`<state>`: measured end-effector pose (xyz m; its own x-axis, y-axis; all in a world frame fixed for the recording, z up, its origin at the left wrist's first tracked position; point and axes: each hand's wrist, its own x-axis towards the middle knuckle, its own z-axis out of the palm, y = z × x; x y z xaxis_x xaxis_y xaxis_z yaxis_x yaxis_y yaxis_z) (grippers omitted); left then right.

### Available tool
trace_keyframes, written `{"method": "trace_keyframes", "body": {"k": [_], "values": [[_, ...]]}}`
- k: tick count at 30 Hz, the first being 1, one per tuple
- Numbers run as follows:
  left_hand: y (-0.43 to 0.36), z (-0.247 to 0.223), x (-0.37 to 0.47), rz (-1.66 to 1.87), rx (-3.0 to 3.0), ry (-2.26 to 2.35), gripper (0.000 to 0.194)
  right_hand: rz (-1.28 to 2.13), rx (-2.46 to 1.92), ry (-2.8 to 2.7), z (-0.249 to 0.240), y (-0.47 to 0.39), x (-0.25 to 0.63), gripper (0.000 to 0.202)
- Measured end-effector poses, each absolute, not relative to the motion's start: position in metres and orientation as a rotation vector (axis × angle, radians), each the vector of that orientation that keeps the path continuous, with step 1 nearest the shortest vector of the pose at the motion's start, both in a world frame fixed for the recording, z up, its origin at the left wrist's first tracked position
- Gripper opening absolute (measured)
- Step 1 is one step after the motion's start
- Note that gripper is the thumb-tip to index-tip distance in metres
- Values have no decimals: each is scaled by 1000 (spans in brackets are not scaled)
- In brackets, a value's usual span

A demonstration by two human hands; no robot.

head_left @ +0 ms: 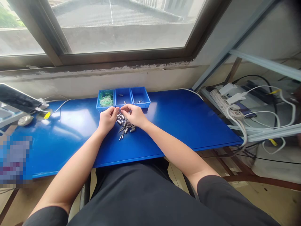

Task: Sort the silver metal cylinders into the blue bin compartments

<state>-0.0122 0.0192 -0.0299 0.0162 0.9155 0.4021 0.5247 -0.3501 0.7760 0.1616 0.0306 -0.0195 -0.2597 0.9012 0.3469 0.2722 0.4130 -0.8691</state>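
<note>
You sit at a glossy blue tabletop [178,125] pushed up against a pale wall under a wide window [122,28] with a dark metal frame, and daylight glares off the blue surface on your left side. Your left hand [107,118] and right hand [134,115] meet near the far edge of the tabletop, fingertips pinched toward each other over a small metal piece; it is too small to tell which hand actually grips it, so both hands read as curled and pinching rather than released. Just beneath and between your hands lies a loose heap of small metal pins [124,125], scattered toward you on the tabletop. Right behind your hands, touching the wall side of the tabletop, stand three blue bins in a row: the left bin [105,99] holds small green parts, the middle bin [123,98] holds a few metal bits, and the right bin [140,96] holds a couple more. At the far left a phone [17,99] leans on a stand with a white cable [60,106] running from it across the tabletop, and a small round object [25,120] rests near it. Off the right edge of the tabletop, a white power strip [223,102] sits on a lower shelf among a tangle of white and black cords. Your dark trousers [141,197] fill the lower part of the view, your knees under the near edge.
</note>
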Motion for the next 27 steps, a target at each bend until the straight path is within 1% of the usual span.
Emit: {"method": "trace_keyframes", "body": {"k": [4,7,10,15,18,22,27], "values": [[18,-30,-11,1305,1873,1450,27,860,-1045,-1755,-18,31,162,12],[17,-29,-10,1299,1877,1432,23,859,-1058,-1763,-19,32,163,14],[17,-28,-10,1287,1883,1445,23,852,-1061,-1763,-19,31,163,16],[16,-28,-10,1280,1909,1466,36,811,-1018,-1772,-21,32,162,15],[17,-28,-11,1285,1920,1479,40,785,-1003,-1796,-23,32,161,15],[18,-31,-11,1300,1887,1388,34,811,-1009,-1807,-22,32,162,17],[16,-32,-8,1301,1872,1313,21,891,-1048,-1745,-21,31,162,18]]}}
